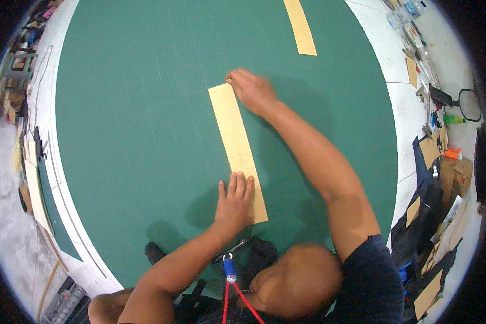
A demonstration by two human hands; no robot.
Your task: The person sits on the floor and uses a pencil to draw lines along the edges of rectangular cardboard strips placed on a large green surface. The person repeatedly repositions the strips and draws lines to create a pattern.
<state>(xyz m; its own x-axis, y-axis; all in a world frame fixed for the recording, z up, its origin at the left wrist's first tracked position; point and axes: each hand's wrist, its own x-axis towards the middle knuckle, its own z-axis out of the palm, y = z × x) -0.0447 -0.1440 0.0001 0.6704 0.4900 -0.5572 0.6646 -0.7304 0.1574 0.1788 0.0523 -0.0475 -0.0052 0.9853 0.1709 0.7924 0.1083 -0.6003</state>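
Observation:
A long tan strip (231, 125), perhaps of cardboard, lies slanted on a large dark green sheet (124, 119). My left hand (235, 197) rests flat on the strip's near part, fingers stretched out and pressing on it. At the far end of the strip, my right hand (251, 89) is closed in a pinch just beside the right corner. Whatever its fingertips hold, if anything, is too small and blurred to make out. Another tan strip (301, 32) lies farther away on the green sheet, to the right.
Along the right edge are cardboard scraps (430, 151), a round black-framed mirror (470, 105) and a clear plastic bottle (407, 13). Boxes and clutter (13, 94) line the left side. A red cord (227, 297) with a blue clip (229, 267) hangs near my lap.

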